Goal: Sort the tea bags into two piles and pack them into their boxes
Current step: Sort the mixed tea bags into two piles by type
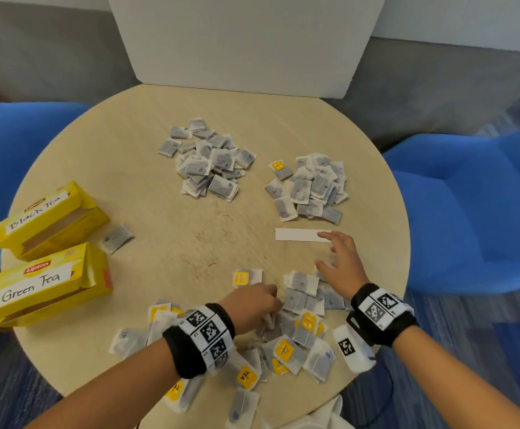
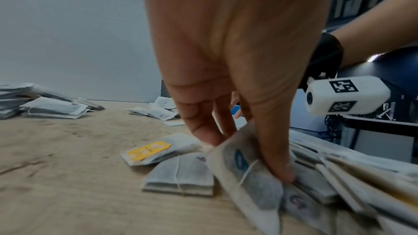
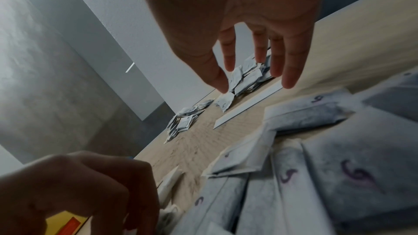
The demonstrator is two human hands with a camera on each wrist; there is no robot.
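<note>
A round wooden table (image 1: 147, 187) carries two yellow boxes at its left edge, both lying on their sides with their open ends showing. The far box (image 1: 46, 219) has a white label reading "Black Tea"; the near box (image 1: 40, 287) reads "Green Tea". What the open ends show of their insides looks like bare cardboard; the rest is hidden. One loose bag (image 1: 117, 239) lies just right of the far box. Two sorted piles sit at the far side of the table: the left pile (image 1: 207, 161) near the middle and the right pile (image 1: 310, 188) well apart from it, with one yellow-tagged bag at its far-left corner. A white paper strip (image 1: 297, 235) lies just near of the right pile. The unsorted heap (image 1: 286, 342) spreads along the near edge, mixing grey bags marked with handwritten characters and bags with yellow tags. The left hand (image 1: 251, 306) reaches down into this heap, thumb and fingers pinching a tea bag (image 2: 246, 171) with a blue mark, its string across the front. The right hand (image 1: 342, 264) hovers above the heap's far-right part, fingers spread and straight, holding nothing, its fingertips over the strip's right end. Blue chairs (image 1: 475, 209) stand on both sides of the table.
</note>
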